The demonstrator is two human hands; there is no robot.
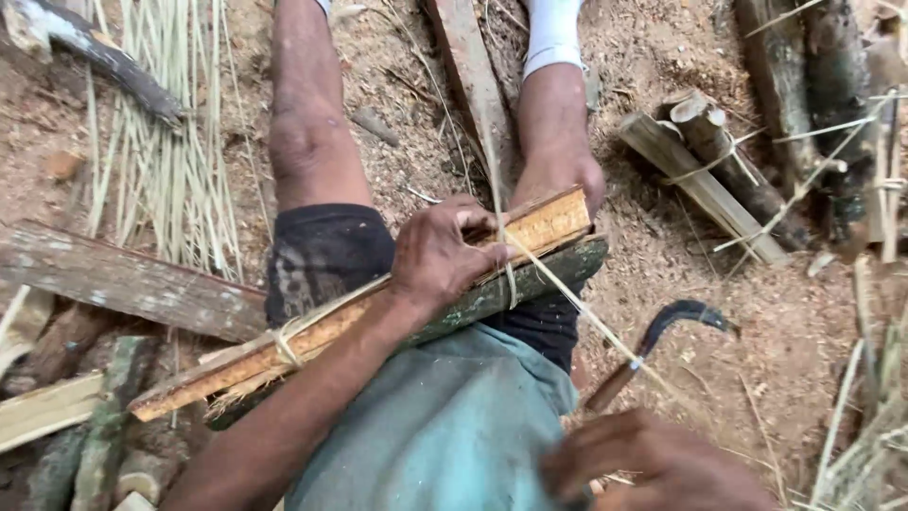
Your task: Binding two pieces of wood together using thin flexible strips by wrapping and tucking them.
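Note:
A bundle of split bamboo slats (322, 331), pale orange on top and green-barked below, lies across my lap. A thin strip tie (284, 345) binds its left part. My left hand (440, 254) presses down on the bundle's right part, fingers curled over the top slat. A thin pale bamboo strip (586, 317) loops round the bundle beside that hand and runs taut down to the right, toward my right hand (662, 464). That hand is blurred at the bottom edge, its fingers closed where the strip ends.
A curved knife (667, 331) with a wooden handle lies on the sawdust-covered ground by my right thigh. Tied bamboo bundles (709, 170) lie at the right, thin strips (161, 142) at the upper left, and a weathered plank (123, 279) at the left.

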